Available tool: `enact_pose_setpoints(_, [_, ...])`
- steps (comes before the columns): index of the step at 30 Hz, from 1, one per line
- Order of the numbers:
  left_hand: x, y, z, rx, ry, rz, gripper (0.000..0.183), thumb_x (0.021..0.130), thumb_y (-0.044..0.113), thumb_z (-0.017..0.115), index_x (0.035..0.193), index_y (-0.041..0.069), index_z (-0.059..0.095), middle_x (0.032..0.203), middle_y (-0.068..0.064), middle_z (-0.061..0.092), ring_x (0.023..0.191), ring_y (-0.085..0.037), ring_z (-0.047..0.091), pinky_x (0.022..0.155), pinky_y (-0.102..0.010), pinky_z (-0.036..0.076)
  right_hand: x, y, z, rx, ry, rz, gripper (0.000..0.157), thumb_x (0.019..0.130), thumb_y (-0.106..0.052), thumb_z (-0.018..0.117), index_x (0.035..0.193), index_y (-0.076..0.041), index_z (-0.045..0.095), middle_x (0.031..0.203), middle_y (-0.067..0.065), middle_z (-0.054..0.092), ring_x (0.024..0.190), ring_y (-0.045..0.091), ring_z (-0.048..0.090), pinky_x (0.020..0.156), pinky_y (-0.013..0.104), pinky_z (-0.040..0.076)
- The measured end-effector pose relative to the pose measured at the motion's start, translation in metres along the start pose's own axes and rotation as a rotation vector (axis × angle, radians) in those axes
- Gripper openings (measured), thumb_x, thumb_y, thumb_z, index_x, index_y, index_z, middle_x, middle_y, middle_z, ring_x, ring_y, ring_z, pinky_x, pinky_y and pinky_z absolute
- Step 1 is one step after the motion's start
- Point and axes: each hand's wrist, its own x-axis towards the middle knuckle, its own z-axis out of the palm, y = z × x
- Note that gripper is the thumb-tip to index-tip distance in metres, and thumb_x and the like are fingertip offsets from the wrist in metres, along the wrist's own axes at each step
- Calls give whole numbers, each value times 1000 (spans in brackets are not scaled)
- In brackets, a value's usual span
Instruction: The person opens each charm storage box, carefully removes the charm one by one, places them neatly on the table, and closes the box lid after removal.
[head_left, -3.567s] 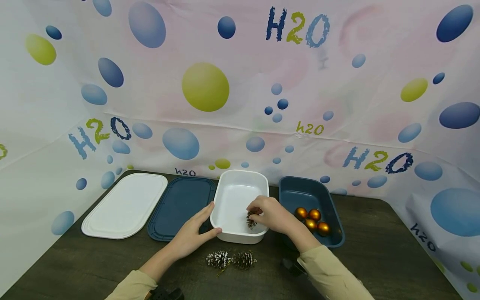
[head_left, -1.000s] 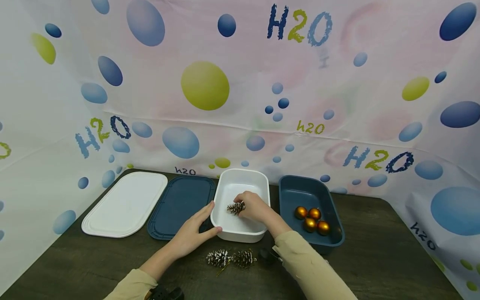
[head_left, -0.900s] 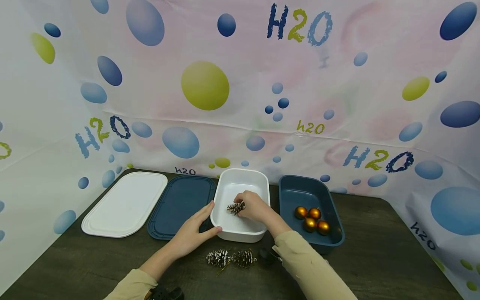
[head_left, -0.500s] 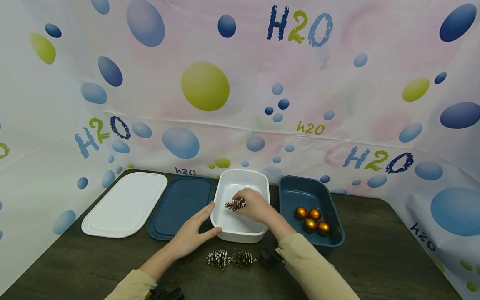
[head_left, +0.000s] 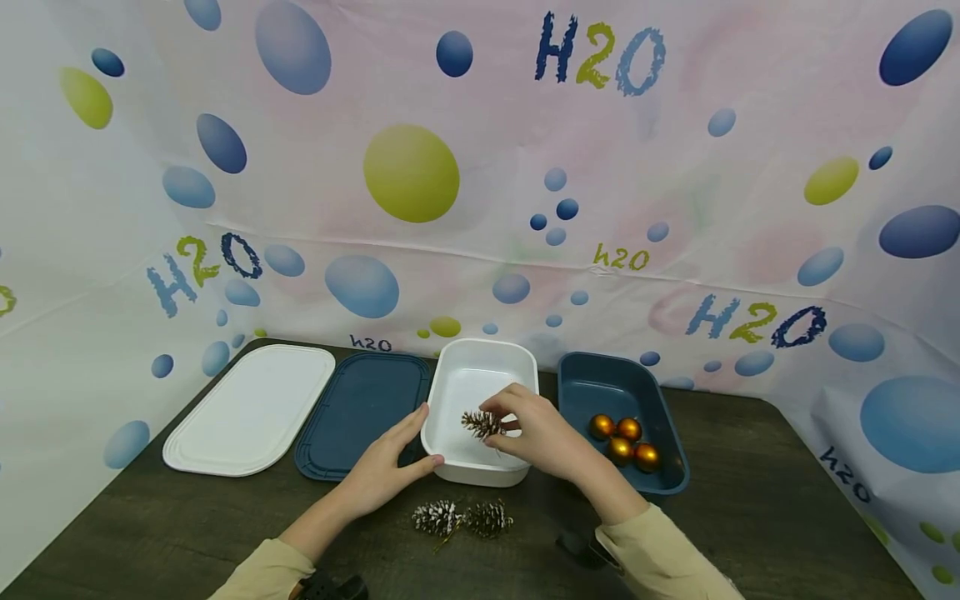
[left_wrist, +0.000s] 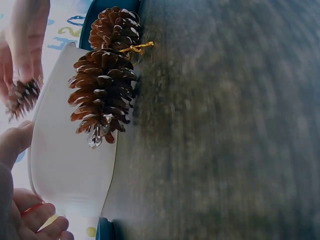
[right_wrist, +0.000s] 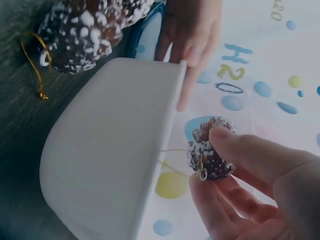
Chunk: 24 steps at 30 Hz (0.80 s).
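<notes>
Near side of the white, rectangular, plastic-looking tub (head_left: 480,476): two brown, white-tipped pine cones (head_left: 486,519) lie together. At its near-left corner, your left hand (head_left: 384,469) touches the rim, fingers extended, grasping nothing. Over its opening, your right hand (head_left: 538,429) pinches a third white-tipped brown pine cone (head_left: 478,423). Judged step: positioning that cone. Next move likely calls for lowering it before loosening the pinch.

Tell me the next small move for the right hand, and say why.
Probably lower the pine cone straight down to the floor of the white container: the right hand pinches it above the rim in both wrist views, the head view shows bare floor around it, and the left hand is at the container's side.
</notes>
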Motion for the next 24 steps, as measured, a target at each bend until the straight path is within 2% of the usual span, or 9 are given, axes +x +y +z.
enact_pose_setpoints(8, [-1,0,0,-1,-1,-5,83,90,48,62,152,10,22,155,-15,23,140,-37,22,104,-61,26,-28,-3,-12,40,-25,-19,32,83,-12,76,113,-8,65,106,0,57,98,16,59,79,24,52])
enact_pose_setpoints(14, [-1,1,0,-14,-6,-4,84,90,48,62,152,10,21,155,-16,22,140,-38,21,104,-62,26,-53,-2,-17,15,-54,30,34,84,-13,74,116,-12,64,109,-3,55,96,13,58,79,28,53])
enact_pose_setpoints(24, [-1,1,0,-10,14,11,84,89,48,63,152,8,23,154,-18,24,139,-40,22,102,-63,27,-89,4,-11,39,-109,43,28,83,-13,75,110,-15,65,107,-6,57,87,6,55,72,25,52])
